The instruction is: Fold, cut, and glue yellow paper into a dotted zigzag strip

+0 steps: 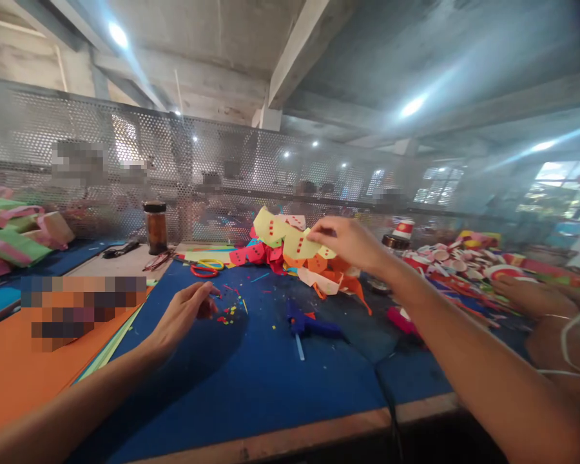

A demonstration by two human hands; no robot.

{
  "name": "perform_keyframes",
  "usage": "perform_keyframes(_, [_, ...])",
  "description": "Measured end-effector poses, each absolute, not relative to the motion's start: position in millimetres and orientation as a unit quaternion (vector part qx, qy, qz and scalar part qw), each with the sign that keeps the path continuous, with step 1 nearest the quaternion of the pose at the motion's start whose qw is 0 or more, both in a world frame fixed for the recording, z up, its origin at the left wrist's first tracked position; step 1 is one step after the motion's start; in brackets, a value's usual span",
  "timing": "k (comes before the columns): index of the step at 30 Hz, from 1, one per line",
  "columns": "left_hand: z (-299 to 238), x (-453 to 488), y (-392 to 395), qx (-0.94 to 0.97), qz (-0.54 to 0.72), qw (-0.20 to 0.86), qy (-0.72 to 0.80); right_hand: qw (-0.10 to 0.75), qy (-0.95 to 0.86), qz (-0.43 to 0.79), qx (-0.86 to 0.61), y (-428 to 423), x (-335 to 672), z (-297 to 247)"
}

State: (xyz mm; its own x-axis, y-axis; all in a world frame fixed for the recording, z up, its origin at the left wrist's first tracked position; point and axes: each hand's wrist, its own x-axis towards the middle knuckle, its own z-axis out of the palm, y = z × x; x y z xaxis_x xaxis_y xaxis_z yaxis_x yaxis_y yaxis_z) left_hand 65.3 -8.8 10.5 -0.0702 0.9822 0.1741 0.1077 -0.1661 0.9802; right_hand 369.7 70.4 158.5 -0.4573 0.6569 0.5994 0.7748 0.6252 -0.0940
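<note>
My right hand (341,240) reaches over a pile of paper shapes, with thumb and fingers pinched at the edge of a pale yellow paper cutout (290,235) that has rows of red marks. Beneath it lie orange paper cutouts (350,287) and red ones (255,253). My left hand (188,312) hovers low over the blue table mat (198,386), fingers curled and closed; whatever they may hold is too small to name. Tiny paper scraps (229,314) are scattered just beside its fingertips. A blue glue gun (314,323) lies between my hands, a glue stick poking from it.
Scissors (207,267) with red and yellow handles and a brown jar (155,229) stand back left. Orange sheets (19,380) cover the left. The glue gun's cord (386,386) crosses the front edge. At right, another person's hand (531,296) is near heaped paper cups (457,258).
</note>
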Motion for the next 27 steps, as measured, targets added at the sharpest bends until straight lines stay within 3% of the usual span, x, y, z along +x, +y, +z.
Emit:
perform_keyframes(8, [-2, 65, 0, 0.553, 0.519, 0.407, 0.509, 0.289, -0.795, -0.140, -0.515, 150, 405, 210])
perform_keyframes(17, [0, 68, 2, 0.559, 0.504, 0.402, 0.522, 0.171, -0.799, -0.102, -0.567, 232, 411, 201])
perform_keyframes(27, [-4, 68, 5, 0.570, 0.498, 0.385, 0.527, 0.119, -0.786, -0.076, -0.602, 279, 410, 190])
